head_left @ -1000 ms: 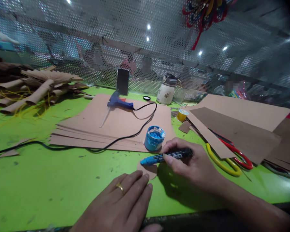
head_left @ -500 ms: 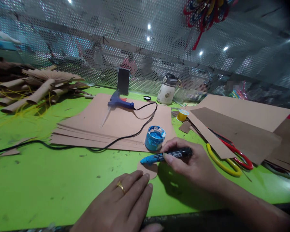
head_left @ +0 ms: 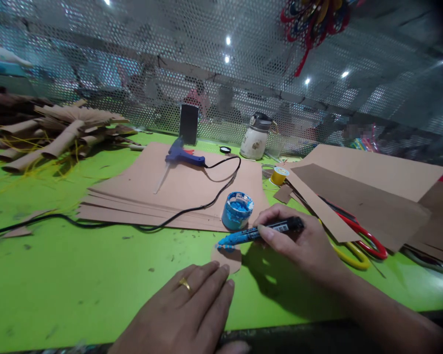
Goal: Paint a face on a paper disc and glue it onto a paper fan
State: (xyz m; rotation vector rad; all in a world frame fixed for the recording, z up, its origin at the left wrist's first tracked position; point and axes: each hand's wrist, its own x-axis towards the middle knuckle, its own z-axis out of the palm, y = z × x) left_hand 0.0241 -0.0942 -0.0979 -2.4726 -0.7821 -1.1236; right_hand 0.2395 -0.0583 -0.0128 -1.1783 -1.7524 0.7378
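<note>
Pinched in my right hand [head_left: 293, 241] is a marker pen [head_left: 260, 232] with a black end, its front part coated in blue paint. The painted tip rests at the upper edge of a small round piece of brown paper [head_left: 227, 260], where blue marks show. My left hand [head_left: 192, 300] lies flat with fingers outstretched, the fingertips on the near edge of that piece. A ring is on one of its fingers. Just behind the marker, an uncapped jar of blue paint [head_left: 237, 214] stands at the paper stack's front edge.
A blue glue gun [head_left: 184, 156] lies on stacked brown paper [head_left: 133, 187], its black cord [head_left: 180, 213] running left. Scissors with red and yellow handles [head_left: 369, 246] are at right beside brown sheets [head_left: 369, 172]. Paper tubes [head_left: 62, 140] pile up at left. A bottle [head_left: 256, 137] stands behind.
My right hand has shifted slightly right and back with the marker, uncovering fresh blue marks along the round piece's upper edge. My left hand has stayed put.
</note>
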